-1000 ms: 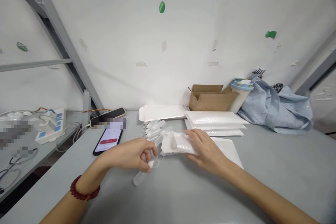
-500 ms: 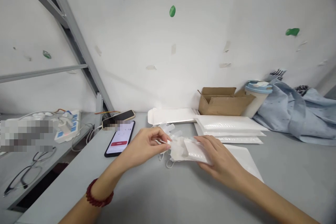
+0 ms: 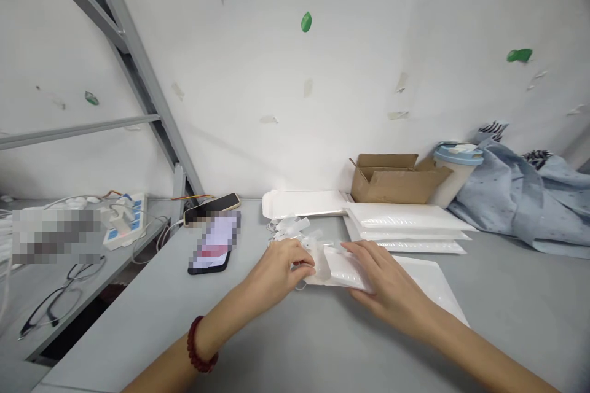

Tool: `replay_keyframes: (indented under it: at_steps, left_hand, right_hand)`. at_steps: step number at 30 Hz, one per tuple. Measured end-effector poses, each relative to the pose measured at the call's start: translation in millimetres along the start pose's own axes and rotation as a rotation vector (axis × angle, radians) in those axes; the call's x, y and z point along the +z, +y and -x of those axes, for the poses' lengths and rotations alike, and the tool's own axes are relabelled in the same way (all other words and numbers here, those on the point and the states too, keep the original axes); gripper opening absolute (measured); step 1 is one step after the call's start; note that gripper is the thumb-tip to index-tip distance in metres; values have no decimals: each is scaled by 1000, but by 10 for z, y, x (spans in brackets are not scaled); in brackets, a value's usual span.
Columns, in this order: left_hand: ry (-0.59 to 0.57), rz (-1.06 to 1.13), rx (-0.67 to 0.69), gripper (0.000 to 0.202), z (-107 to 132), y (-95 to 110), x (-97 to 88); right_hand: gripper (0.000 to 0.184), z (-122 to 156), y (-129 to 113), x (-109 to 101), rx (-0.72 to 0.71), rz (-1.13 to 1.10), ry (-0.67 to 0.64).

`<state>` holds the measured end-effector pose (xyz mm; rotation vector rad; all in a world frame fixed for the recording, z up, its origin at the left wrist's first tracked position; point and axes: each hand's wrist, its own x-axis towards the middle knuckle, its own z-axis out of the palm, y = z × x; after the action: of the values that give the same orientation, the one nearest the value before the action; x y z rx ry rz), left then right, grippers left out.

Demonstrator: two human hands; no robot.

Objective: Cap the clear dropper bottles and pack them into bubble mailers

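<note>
My right hand [image 3: 387, 279] grips a white bubble mailer [image 3: 342, 269] just above the table, thumb below and fingers over the top. The mailer's open mouth faces left. My left hand [image 3: 286, 269] is at that mouth, thumb and forefinger pinched together. Whatever lies between those fingertips is hidden. Behind my left hand sits a pile of small translucent white pieces [image 3: 291, 228], some with thin loops. Another white mailer [image 3: 433, 282] lies flat, partly under my right hand and forearm.
A stack of white bubble mailers [image 3: 405, 218] stands behind my right hand, near an open cardboard box [image 3: 391, 186] and a lidded cup [image 3: 454, 181]. Blue-grey cloth [image 3: 516, 196] lies far right. Two phones, one black-edged [image 3: 212, 245], one charging [image 3: 214, 207], are left.
My left hand has moved right, bringing its pinched fingertips from beside the mailer's mouth to the mouth itself. My right hand keeps its hold on the mailer. The view has shifted slightly.
</note>
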<state>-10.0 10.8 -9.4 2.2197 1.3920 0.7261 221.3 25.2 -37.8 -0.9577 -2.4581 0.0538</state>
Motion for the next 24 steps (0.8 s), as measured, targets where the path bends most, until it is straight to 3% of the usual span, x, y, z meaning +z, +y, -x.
replay_keyframes:
  at_steps: [8,15,24]
  left_hand:
    - [-27,-22,80,19,2,42,73]
    - [-20,13,59,21,23,66,60]
    - [-84,2,182,22,65,148,119]
  right_hand:
    - [61,5,-25,-7,-15,3,-23]
    - [58,-1,-40,-16,-19,2,1]
    - [59,-3,-68,-21,-46,-17,-25]
